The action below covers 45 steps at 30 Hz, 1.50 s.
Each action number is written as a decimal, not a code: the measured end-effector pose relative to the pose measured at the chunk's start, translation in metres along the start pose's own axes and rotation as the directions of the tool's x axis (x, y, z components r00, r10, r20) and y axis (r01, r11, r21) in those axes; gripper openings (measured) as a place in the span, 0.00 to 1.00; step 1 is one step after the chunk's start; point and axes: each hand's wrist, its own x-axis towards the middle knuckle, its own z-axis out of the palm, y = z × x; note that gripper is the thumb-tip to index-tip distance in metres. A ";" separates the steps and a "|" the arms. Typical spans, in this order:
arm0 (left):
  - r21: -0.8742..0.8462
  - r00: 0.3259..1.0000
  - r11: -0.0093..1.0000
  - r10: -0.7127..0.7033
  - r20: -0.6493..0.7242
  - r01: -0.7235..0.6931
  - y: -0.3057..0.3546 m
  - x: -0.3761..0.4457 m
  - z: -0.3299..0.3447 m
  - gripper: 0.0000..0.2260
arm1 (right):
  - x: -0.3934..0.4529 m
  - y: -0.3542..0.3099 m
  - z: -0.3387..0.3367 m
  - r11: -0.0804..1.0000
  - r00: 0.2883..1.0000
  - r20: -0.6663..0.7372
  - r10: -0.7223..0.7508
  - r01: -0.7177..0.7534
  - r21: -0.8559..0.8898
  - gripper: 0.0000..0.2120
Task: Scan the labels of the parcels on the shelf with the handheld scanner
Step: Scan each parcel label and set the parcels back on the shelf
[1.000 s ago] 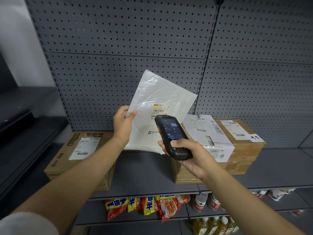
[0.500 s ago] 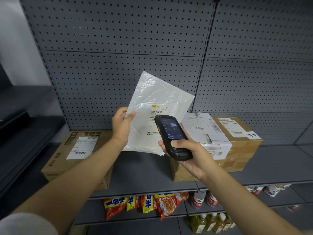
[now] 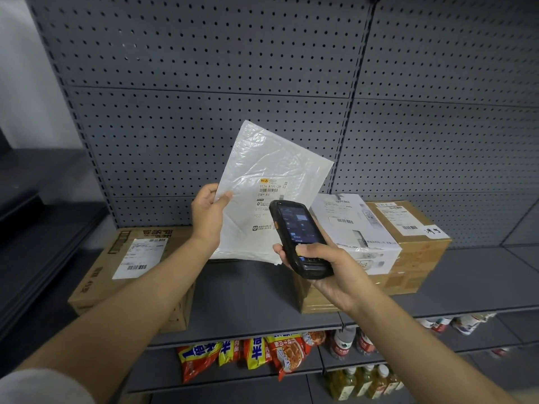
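While the left hand (image 3: 207, 214) pinches the white mailer bag (image 3: 269, 188) upright by its edge, the right hand (image 3: 329, 271) wraps the scanner (image 3: 300, 237), aimed at the label (image 3: 271, 196) just beyond its fingertips. Scanning this one seems underway; boxed parcels likely follow.

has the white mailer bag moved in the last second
No, not that shows. The white mailer bag, pinched by the left hand, sits the same against the brown carton behind it; only the camera shifted slightly. The scanner also keeps its place.
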 end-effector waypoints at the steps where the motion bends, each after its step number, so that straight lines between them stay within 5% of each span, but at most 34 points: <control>1: -0.017 1.000 1.000 -0.007 0.007 0.007 0.002 0.001 0.001 0.07 | 0.001 0.000 -0.002 1.000 1.000 -0.006 -0.007 0.007 0.005 0.31; 7: -0.109 0.995 0.992 -0.050 0.085 0.059 0.015 0.011 0.018 0.05 | 0.006 -0.002 -0.018 0.985 0.981 -0.100 -0.165 0.159 -0.059 0.34; 16: -0.200 0.946 0.966 -0.100 0.307 0.167 0.022 0.023 0.092 0.05 | -0.008 -0.038 -0.054 0.891 0.844 -0.290 -0.452 0.406 -0.204 0.36; 23: -0.225 0.918 0.951 -0.116 0.378 0.213 0.038 0.041 0.156 0.05 | -0.019 -0.072 -0.110 0.876 0.794 -0.371 -0.482 0.440 -0.197 0.35; 31: -0.340 0.828 0.849 -0.182 0.531 0.405 0.051 0.045 0.221 0.07 | -0.007 -0.119 -0.166 0.901 0.823 -0.366 -0.434 0.394 -0.180 0.34; 39: -0.336 0.835 0.790 -0.367 0.410 0.512 0.004 0.032 0.240 0.05 | 0.001 -0.150 -0.204 0.904 0.848 -0.314 -0.427 0.393 -0.169 0.33; 45: -0.285 0.751 0.695 -0.622 0.222 0.660 -0.070 0.017 0.234 0.06 | 0.008 -0.150 -0.221 0.917 0.847 -0.352 -0.399 0.373 -0.141 0.36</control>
